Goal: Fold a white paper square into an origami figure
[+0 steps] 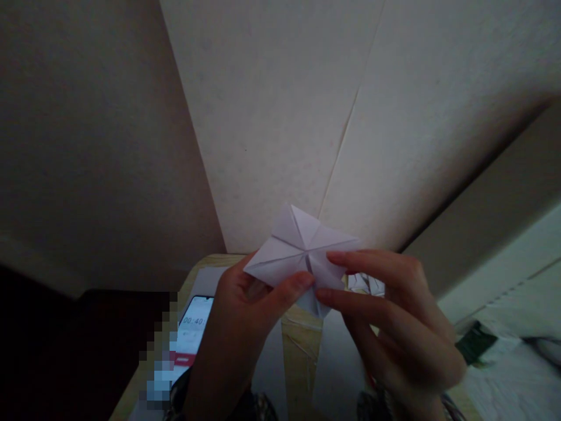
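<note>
folded paper point(302, 251), white, creased star | left hand point(236, 327) grip pinching it | right hand point(394, 316) grip pinching it

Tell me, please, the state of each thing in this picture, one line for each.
paper: folded, creases meeting at its middle, held up in the air.
left hand: fingers pinched on the paper's near left part.
right hand: fingers pinched on the paper's right part.
phone: lying flat on the table, screen lit, showing a timer.
</note>
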Motion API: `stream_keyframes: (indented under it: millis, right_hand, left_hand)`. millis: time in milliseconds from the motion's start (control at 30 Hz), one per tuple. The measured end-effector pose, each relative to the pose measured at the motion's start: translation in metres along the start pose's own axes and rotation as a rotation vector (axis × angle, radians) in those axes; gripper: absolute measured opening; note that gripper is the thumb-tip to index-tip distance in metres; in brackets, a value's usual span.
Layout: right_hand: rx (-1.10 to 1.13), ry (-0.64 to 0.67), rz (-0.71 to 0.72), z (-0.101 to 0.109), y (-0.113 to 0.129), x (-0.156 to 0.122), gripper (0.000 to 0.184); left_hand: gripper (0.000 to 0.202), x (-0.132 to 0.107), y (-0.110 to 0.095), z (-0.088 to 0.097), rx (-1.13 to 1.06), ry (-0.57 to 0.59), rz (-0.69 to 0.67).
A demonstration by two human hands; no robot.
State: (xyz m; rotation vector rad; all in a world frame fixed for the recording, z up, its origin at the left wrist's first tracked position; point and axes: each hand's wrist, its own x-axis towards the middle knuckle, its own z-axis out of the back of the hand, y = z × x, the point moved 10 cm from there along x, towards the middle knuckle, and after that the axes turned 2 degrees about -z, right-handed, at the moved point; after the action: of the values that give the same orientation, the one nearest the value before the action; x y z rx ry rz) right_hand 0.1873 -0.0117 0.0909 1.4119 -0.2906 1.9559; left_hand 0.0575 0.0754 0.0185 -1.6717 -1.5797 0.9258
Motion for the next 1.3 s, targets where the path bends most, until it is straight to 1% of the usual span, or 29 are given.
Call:
stream_keyframes:
  millis: [100, 267, 367, 500, 567, 633, 700, 767, 833, 967, 1067, 1167, 1233, 1300]
  right_hand:
    - [0.016, 0.028, -0.020, -0.003, -0.001, 0.000, 0.036]
    - [0.038, -0.015, -0.071, -0.001, -0.006, -0.001, 0.037]
    - [0.055, 0.015, -0.104, -0.004, -0.009, -0.001, 0.037]
    - [0.085, 0.059, -0.177, -0.008, -0.012, -0.003, 0.035]
    - [0.095, 0.046, -0.243, -0.007, -0.014, -0.004, 0.031]
    - [0.123, -0.025, -0.335, -0.002, -0.020, -0.006, 0.026]
    - [0.184, -0.086, -0.437, 0.001, -0.029, -0.009, 0.022]
    - [0.255, -0.070, -0.534, -0.003, -0.039, -0.012, 0.017]
    - [0.321, -0.042, -0.620, -0.007, -0.050, -0.016, 0.017]
    - [0.399, -0.072, -0.743, -0.005, -0.066, -0.025, 0.028]
    - [0.536, 0.008, -0.829, -0.016, -0.067, -0.028, 0.027]
    - [0.662, 0.082, -0.940, -0.029, -0.066, -0.031, 0.017]
    - [0.720, 0.078, -0.960, -0.032, -0.065, -0.030, 0.014]
    - [0.770, 0.047, -0.958, -0.032, -0.065, -0.029, 0.015]
  left_hand:
    - [0.021, -0.001, -0.001, -0.001, 0.020, 0.011, 0.005]
    - [0.024, 0.000, -0.001, -0.003, 0.010, 0.038, 0.000]
    - [0.024, -0.001, 0.000, -0.002, 0.024, 0.022, 0.008]
    - [0.021, 0.001, 0.000, -0.001, 0.098, 0.006, -0.034]
    - [0.019, 0.002, 0.000, -0.003, 0.093, 0.033, -0.051]
    - [0.021, 0.001, -0.001, -0.006, 0.069, 0.049, -0.061]
    - [0.020, -0.001, -0.003, -0.005, 0.104, 0.023, -0.071]
    - [0.021, -0.003, -0.006, -0.003, 0.178, -0.005, -0.073]
    - [0.024, -0.005, -0.006, -0.003, 0.237, -0.001, -0.053]
    - [0.026, -0.004, -0.003, -0.007, 0.278, 0.081, -0.024]
    - [0.024, -0.003, -0.003, -0.011, 0.327, 0.148, -0.045]
    - [0.018, -0.003, -0.002, -0.016, 0.368, 0.215, -0.051]
    - [0.016, -0.004, -0.002, -0.016, 0.349, 0.204, -0.040]
    - [0.020, -0.004, -0.004, -0.012, 0.280, 0.143, -0.033]
